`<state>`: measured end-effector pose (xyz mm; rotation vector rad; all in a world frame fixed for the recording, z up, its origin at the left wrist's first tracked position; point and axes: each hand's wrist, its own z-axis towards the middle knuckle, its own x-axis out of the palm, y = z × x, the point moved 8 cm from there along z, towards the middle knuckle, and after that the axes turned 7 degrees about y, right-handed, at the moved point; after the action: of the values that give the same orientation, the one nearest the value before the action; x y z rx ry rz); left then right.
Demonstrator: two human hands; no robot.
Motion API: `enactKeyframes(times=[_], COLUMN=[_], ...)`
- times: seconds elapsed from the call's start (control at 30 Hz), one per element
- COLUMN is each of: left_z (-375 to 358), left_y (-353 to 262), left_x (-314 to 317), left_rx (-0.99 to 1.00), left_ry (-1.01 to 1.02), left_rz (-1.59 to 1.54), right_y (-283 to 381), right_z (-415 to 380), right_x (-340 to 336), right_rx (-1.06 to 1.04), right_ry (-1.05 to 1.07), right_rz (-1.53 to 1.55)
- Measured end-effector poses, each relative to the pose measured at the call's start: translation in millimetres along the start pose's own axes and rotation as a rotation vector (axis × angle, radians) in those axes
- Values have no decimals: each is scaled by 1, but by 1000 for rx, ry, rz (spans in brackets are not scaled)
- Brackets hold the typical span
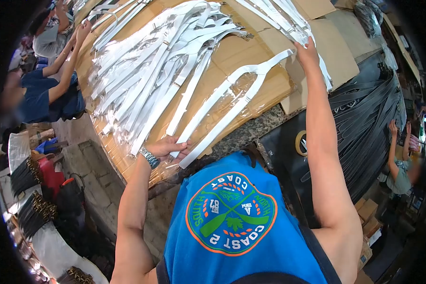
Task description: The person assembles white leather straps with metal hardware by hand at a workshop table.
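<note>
A white Y-shaped strap (212, 105) in clear plastic lies slantwise over the cardboard sheet (227, 57). My left hand (169, 147), with a metal watch at the wrist, is at the strap's two lower ends, its fingers closed around one of them. My right hand (306, 51) reaches far forward to a second bundle of white straps (288, 26), its fingers pressed on them near the upper tip of the Y-shaped strap. A large heap of white straps (151, 66) with metal clips lies left of the single strap.
Black straps (364, 118) are spread at the right, beside a roll of tape (300, 143). A co-worker in dark clothes (38, 94) works at the left edge of the table; another person (401, 165) is at the far right. Black bundles (33, 203) lie at the lower left.
</note>
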<state>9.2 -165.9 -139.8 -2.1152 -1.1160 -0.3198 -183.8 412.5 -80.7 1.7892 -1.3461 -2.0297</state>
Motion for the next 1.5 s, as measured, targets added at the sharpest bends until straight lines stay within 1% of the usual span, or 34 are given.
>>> enactKeyframes(times=[0.07, 0.1, 0.17, 0.23, 0.27, 0.3, 0.4, 0.43, 0.53, 0.63, 0.73, 0.77, 0.83, 0.87, 0.9, 0.97, 1.0, 1.03, 1.07, 1.13, 1.17, 1.2, 1.23, 1.27, 1.33, 1.37, 1.4, 1.43, 1.5], left_z=[-6, -12, -27, -34, -36, -38, -45, -48, -56, -67, -78, -82, -90, -92, -102, -110, -112, -116, -120, -126, -129, -131, -131, -138, -154, -155, -156, -159, -155], left_y=[3, 3, 1, 6, 9, 9, 20, 22, 27, 31, 27, 28, 24, 29, 26, 31, 34, 41, 46, 50, 51, 53, 57, 55, 41, 36, 28, 20, 17], left_x=[-5, -6, -3, -8, -12, -13, -25, -28, -41, -56, -72, -79, -82, -88, -84, -93, -93, -95, -95, -95, -99, -105, -107, -102, -81, -77, -71, -63, -64], left_rx=[10, -18, -66, -117, -142, -118, -133, -116, -37, -30, 56, 78, 98, 114, 86, 104, 113, 115, 112, 116, 95, 73, 49, 82, 139, 170, 201, 229, 292], left_ry=[-37, -71, -137, -166, -179, -170, -190, -183, -163, -286, -344, -371, -386, -399, -443, -401, -364, -409, -396, -369, -376, -383, -386, -411, -447, -397, -357, -320, -249], left_rz=[77, 101, 149, 240, 286, 279, 208, 174, 104, 29, 6, 10, 70, 73, 81, 165, 211, 169, 173, 189, 258, 327, 397, 319, 166, 190, 173, 151, 118], right_y=[29, 43, 88, 111, 122, 126, 117, 116, 123, 109, 114, 115, 93, 94, 100, 109, 128, 145, 163, 220, 238, 270, 308, 334, 381, 398, 409, 418, 420], right_z=[-39, -63, -129, -178, -203, -214, -222, -222, -219, -221, -207, -206, -205, -207, -206, -205, -218, -235, -253, -311, -341, -378, -417, -448, -499, -518, -531, -539, -543], right_x=[-13, -5, 21, 73, 85, 101, 129, 131, 116, 131, 120, 115, 143, 143, 142, 132, 128, 113, 95, 73, 65, 55, 36, 22, -7, -20, -25, -31, -39], right_rx=[-173, -193, -370, -506, -648, -694, -658, -643, -649, -728, -564, -525, -495, -426, -353, -317, -394, -464, -526, -614, -580, -577, -796, -928, -1123, -1190, -1153, -1026, -938], right_ry=[-39, 7, 19, 189, 92, 111, 238, 233, 73, 232, 118, 124, 413, 423, 423, 283, 252, 216, 184, 429, 493, 663, 697, 743, 781, 761, 669, 513, 407], right_rz=[-173, -195, -407, -669, -622, -585, -625, -601, -643, -756, -750, -699, -1017, -1000, -982, -840, -748, -661, -576, -71, 165, 243, 114, 118, 361, 498, 619, 753, 819])
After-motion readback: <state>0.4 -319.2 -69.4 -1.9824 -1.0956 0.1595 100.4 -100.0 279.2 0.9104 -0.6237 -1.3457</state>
